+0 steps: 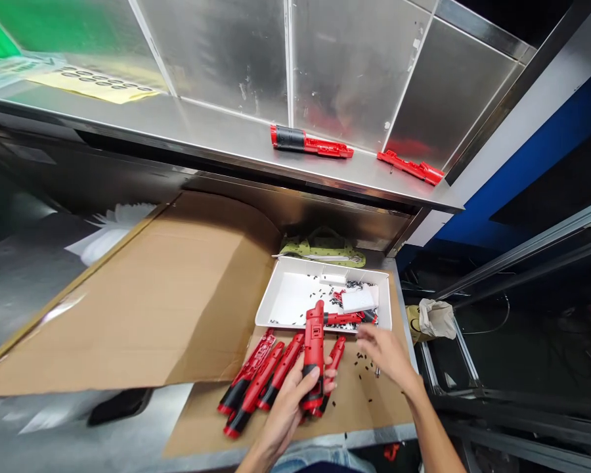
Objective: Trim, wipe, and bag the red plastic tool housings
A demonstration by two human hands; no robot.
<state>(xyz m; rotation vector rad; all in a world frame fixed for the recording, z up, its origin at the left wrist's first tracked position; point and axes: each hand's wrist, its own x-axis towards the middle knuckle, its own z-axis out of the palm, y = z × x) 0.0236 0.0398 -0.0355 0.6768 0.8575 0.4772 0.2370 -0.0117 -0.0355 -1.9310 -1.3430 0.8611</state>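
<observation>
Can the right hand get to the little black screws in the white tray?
Probably yes. The right hand hovers open just by the near rim of the white tray, and the black screws lie loose inside it. Only a red part across the rim lies between.

Open cardboard left, clutter right

The cardboard (167, 295) lay bare across the left and middle, open to a hand. To the right, the tray (285, 302), a row of red casings (256, 381) and scattered screws (362, 368) crowded the bench; the shelf (217, 135) overhung the back.
</observation>
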